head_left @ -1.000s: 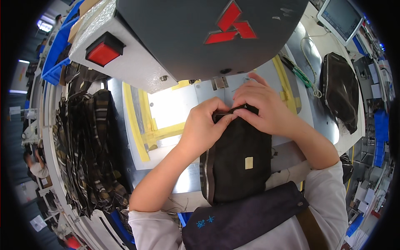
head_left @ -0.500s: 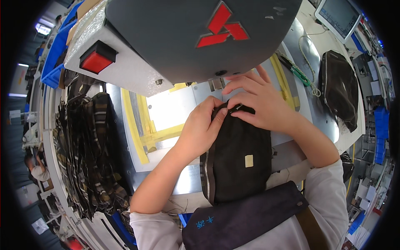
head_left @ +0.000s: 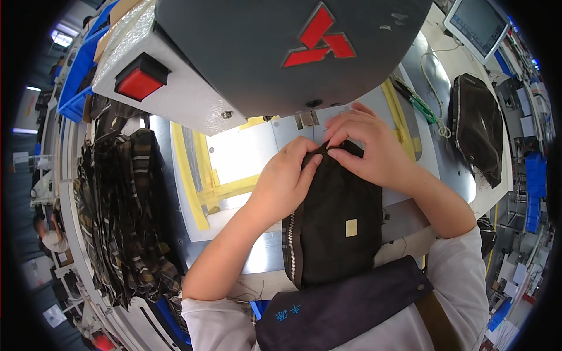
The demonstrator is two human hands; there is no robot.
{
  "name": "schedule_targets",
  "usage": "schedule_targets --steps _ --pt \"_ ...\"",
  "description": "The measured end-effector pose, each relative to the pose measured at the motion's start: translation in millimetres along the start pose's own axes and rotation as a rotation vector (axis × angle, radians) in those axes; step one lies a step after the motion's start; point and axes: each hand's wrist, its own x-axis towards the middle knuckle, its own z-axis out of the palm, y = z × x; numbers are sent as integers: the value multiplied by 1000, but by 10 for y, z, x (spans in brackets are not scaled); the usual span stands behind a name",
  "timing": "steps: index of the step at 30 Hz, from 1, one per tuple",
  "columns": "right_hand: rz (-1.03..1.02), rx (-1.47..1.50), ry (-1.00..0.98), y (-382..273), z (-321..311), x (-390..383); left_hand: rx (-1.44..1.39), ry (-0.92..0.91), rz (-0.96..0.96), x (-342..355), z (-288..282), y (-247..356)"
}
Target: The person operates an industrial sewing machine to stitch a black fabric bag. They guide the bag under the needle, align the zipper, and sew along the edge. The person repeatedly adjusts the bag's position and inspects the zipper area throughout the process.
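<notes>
A dark fabric pouch [head_left: 333, 216] with a zipper down its left side and a small pale label lies in front of me, its near end against my apron. My left hand [head_left: 288, 178] pinches the pouch's far edge between thumb and fingers. Close beside it, my right hand [head_left: 369, 146] is closed on the same edge, thumb and index finger pressed together on the cloth. Both hands are just short of the dark sewing machine head [head_left: 293, 64]. Whatever lies between the fingertips is too small to make out.
Striped dark fabric pieces [head_left: 129, 216] are heaped on the left. Yellow tape [head_left: 193, 175] frames the metal plate. To the right are green-handled snips [head_left: 422, 108] with a cord, another dark pouch [head_left: 477, 126] and a screen [head_left: 479, 24]. A red switch [head_left: 140, 79] sits on the machine.
My right hand's fingers have drawn in from a more spread pose and now pinch the pouch's far edge. The left hand keeps its grip nearly unmoved.
</notes>
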Motion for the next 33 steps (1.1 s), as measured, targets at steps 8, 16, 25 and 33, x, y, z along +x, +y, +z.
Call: schedule_targets --steps 8,16,25,33 --pt "136 95 -24 -54 44 12 -115 16 -113 5 5 42" --pt "283 253 -48 -55 35 0 -157 29 -82 26 -2 -22" --pt "288 251 -48 -34 18 6 -199 -21 -120 32 -42 9" --pt "265 338 69 -88 85 10 -162 79 -11 17 6 -63"
